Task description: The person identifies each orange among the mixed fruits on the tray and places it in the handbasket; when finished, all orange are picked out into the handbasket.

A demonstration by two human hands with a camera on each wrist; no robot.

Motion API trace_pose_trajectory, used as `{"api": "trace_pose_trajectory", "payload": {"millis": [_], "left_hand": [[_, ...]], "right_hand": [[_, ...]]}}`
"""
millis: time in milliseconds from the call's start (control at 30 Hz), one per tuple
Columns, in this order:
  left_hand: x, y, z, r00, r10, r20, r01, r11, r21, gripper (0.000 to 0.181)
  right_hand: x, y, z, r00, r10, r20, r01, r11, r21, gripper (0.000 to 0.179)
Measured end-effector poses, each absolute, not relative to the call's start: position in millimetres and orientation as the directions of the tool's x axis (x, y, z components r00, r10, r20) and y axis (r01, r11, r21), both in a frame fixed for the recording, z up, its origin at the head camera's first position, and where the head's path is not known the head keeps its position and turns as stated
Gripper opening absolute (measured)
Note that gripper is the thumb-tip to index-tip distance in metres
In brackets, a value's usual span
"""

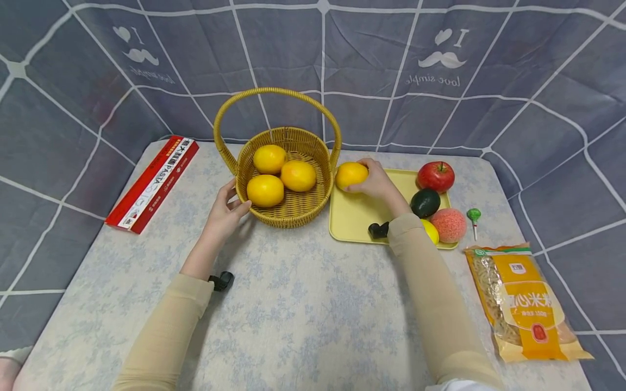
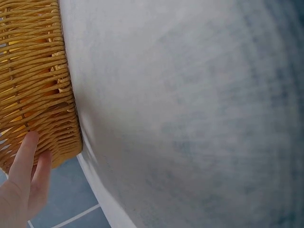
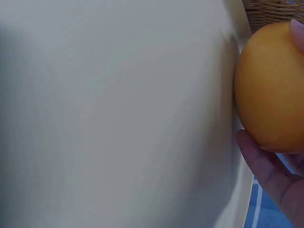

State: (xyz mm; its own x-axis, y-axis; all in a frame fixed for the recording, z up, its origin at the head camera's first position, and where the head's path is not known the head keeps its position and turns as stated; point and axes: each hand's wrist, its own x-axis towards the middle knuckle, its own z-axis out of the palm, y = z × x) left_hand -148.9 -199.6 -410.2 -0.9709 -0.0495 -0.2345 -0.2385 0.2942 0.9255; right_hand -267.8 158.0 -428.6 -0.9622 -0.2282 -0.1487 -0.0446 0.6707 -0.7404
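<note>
A yellow wicker basket (image 1: 298, 217) with a tall hoop handle stands at the back middle, holding three yellow-orange fruits (image 1: 265, 190). My left hand (image 1: 226, 212) rests against its left side, thumb at the rim; the left wrist view shows fairly straight fingers (image 2: 24, 159) touching the woven wall. Just right of the basket, my right hand (image 1: 375, 180) grips another smooth yellow-orange fruit (image 1: 351, 176) over the left end of a pale yellow tray (image 1: 354, 225). In the right wrist view, thumb and fingers sit around this fruit (image 3: 270, 90); its far side is hidden.
On the tray's right end lie a red apple (image 1: 435, 177), a dark green avocado-like fruit (image 1: 425, 203), a pink peach (image 1: 449, 225) and a partly hidden yellow fruit (image 1: 430, 231). A green lollipop (image 1: 474, 215), noodle bag (image 1: 525, 304) and red pasta box (image 1: 152, 184) lie beyond.
</note>
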Motion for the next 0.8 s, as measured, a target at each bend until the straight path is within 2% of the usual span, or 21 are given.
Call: {"api": "trace_pose_trajectory", "payload": {"millis": [433, 800], "left_hand": [[-150, -200, -409, -0.974, -0.034, -0.224, -0.225, 0.288, 0.931, 0.077], [-149, -200, -410, -0.971, -0.034, -0.237, -0.237, 0.281, 0.930, 0.078]], "right_hand": [[-233, 181, -402, -0.967, -0.181, -0.179, 0.034, 0.603, -0.797, 0.091], [-211, 163, -368, -0.951, -0.300, -0.080, -0.093, 0.521, -0.848, 0.084]]}}
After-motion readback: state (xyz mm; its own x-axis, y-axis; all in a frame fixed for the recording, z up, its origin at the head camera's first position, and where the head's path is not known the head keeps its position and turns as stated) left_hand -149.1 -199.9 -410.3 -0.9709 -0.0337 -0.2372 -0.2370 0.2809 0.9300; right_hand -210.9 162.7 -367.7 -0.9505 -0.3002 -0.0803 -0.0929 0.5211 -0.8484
